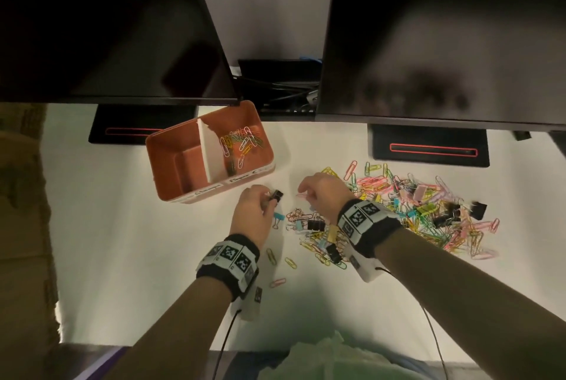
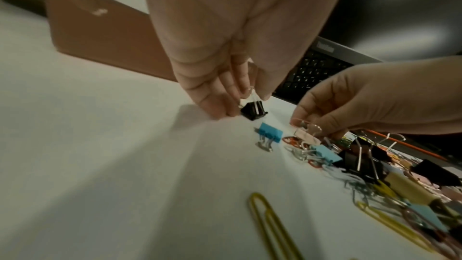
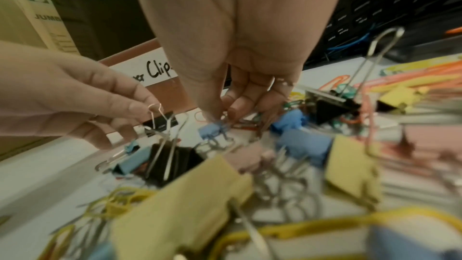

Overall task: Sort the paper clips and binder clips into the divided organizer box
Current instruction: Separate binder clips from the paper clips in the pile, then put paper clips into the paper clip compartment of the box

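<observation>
My left hand (image 1: 266,196) pinches a small black binder clip (image 1: 277,196) by its wire handles (image 2: 252,94), just off the table in front of the orange organizer box (image 1: 153,147). My right hand (image 1: 306,193) is beside it at the left edge of the clip pile (image 1: 413,205), fingertips pinched on what looks like a pink paper clip (image 2: 297,121). A white divider (image 1: 208,150) splits the box. Its right compartment holds several coloured paper clips (image 1: 242,141). A light blue binder clip (image 2: 271,132) lies on the table between my hands.
Two dark monitors hang over the back of the white desk, their stands (image 1: 428,147) behind the box and the pile. Loose paper clips (image 1: 289,261) lie near my left wrist. Larger black and yellow binder clips (image 3: 175,157) lie under my right wrist.
</observation>
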Tool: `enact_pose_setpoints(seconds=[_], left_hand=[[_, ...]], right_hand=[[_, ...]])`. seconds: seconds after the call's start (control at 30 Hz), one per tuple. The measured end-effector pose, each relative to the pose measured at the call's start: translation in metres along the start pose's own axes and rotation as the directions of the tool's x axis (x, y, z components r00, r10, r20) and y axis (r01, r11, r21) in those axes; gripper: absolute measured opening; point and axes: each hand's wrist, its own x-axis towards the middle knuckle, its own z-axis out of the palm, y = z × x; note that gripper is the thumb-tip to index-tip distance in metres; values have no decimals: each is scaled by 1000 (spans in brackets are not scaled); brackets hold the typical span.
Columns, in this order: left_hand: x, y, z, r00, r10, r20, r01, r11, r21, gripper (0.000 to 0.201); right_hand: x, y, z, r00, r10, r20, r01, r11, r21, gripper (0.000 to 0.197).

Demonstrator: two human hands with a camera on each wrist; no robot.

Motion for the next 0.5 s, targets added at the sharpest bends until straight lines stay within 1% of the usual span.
enact_pose_setpoints(seconds=[0.07,0.13,0.17,0.23,0.3,0.33,0.4,0.5], left_hand=[[-7,-4,-5,999,34,-25,-33,999,18,33],[-14,-5,-7,991,129,-31,-127,989,72,34],[-17,-4,-7,982,186,-3,-185,978,93,32],[-18,-1,-2,951,287,114,-300,947,115,31],[-14,1,6,914,332,234,-369,920,134,33],[-11,2,11,903,330,276,-379,913,150,33],[-6,3,18,906,296,302,-354,922,160,25],[-3,4,21,935,266,235,-297,949,105,15]], right_hand=[[-1,8,-4,999,34,1,-34,999,12,22],[-5,15,-8,1000,23,-22,-22,999,36,19],[-7,18,-9,999,-3,-36,5,999,54,17],[-13,19,-10,996,-78,-43,81,995,66,14],[-18,17,-7,987,-161,-22,161,987,25,11],[-21,16,-5,982,-188,-8,188,982,0,10],[-24,19,-2,981,-195,6,195,980,-37,10],[-31,28,-6,990,-133,54,137,988,-77,11]])
